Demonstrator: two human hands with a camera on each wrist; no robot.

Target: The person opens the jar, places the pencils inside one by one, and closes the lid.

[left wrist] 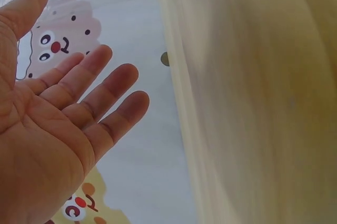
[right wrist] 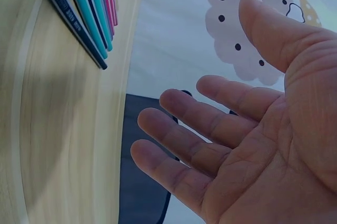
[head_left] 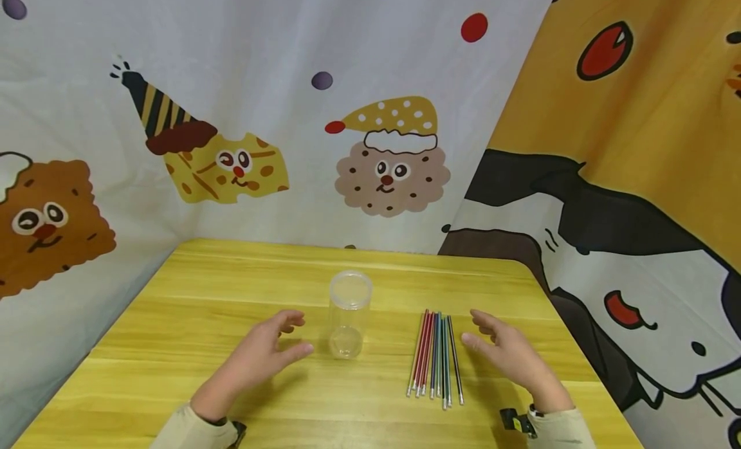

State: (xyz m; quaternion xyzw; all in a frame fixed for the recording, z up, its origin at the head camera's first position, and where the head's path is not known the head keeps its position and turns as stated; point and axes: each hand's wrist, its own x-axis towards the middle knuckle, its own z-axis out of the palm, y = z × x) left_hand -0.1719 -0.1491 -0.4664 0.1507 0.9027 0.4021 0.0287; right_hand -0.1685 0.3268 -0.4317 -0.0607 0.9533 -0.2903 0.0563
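Observation:
A clear plastic jar (head_left: 350, 317) stands upright near the middle of the table. To its right lies a row of several pencils (head_left: 434, 359), red ones on the left, blue, teal and dark ones on the right, with silvery ends toward me. My left hand (head_left: 263, 349) is held just left of the jar, fingers loosely bent, nothing in it. On the other side my right hand (head_left: 509, 356) hovers right of the pencils (right wrist: 87, 10), thumb toward the dark one. Both palms, seen in the wrist views, hold nothing.
The wooden table (head_left: 231, 275) has a rounded back edge. Behind and to the right hangs a curtain (head_left: 260, 50) printed with cartoon biscuits, cheese and a large animal figure. Small dark devices (head_left: 517, 421) are strapped at the wrists.

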